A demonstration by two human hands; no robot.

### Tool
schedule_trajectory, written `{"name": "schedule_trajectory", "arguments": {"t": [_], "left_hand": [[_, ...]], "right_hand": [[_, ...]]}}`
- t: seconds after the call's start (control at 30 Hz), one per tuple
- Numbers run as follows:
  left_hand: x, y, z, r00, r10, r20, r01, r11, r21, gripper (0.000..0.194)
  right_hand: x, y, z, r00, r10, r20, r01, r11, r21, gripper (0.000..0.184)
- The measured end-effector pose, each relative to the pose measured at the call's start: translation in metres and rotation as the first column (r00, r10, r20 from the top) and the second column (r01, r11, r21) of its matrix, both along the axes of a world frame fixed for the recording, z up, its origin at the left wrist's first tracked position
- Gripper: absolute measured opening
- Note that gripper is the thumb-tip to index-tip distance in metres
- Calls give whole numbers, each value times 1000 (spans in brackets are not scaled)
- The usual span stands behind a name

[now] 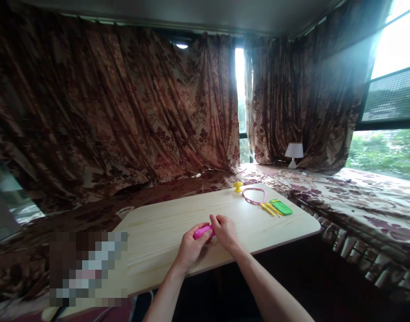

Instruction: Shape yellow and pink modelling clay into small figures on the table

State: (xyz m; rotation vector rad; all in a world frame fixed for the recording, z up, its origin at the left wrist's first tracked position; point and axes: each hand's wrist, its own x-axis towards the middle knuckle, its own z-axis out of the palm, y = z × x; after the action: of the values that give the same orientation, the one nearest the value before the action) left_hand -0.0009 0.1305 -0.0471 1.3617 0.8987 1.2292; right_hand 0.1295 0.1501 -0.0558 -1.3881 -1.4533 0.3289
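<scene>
A bright pink lump (pixel 202 231), which looks like modelling clay, is held just above the near part of the table. My left hand (pixel 190 245) wraps round it from the left, thumb along its near side. My right hand (pixel 225 231) is closed at the lump's right end, fingers curled and pinching there. What lies under the right fingers is partly hidden. Both hands are close together over the tabletop's front edge.
On the pale wooden table (pixel 164 219), a yellow mushroom-shaped piece (pixel 237 186), a pink loop (pixel 266 195), yellow sticks (pixel 268 209) and a green slab (pixel 284 207) lie toward the far right. A white lamp (pixel 294 151) stands behind. A blurred patch (pixel 91 268) covers the left corner.
</scene>
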Motion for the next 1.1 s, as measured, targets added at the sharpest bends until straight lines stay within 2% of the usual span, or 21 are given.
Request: {"name": "schedule_trajectory", "arguments": {"t": [0.2, 0.37, 0.53, 0.73, 1.1], "left_hand": [[-3, 2, 0, 996, 79, 49, -80, 996, 25, 48], [-5, 0, 1, 997, 69, 46, -71, 997, 34, 46], [-2, -4, 5, 1000, 24, 11, -24, 999, 38, 45], [-2, -7, 5, 1000, -18, -5, 18, 999, 48, 43], [1, -3, -2, 999, 47, -21, -45, 996, 78, 40]], "right_hand": [[2, -4, 4, 990, 112, -85, -107, 993, 59, 43], [2, -15, 9, 970, 214, -113, -200, 972, 121, 33], [2, -13, 10, 962, 226, -155, -206, 970, 132, 40], [2, -15, 10, 946, 288, -149, -269, 953, 136, 31], [-3, 2, -11, 948, 240, -209, -237, 971, 41, 27]]}}
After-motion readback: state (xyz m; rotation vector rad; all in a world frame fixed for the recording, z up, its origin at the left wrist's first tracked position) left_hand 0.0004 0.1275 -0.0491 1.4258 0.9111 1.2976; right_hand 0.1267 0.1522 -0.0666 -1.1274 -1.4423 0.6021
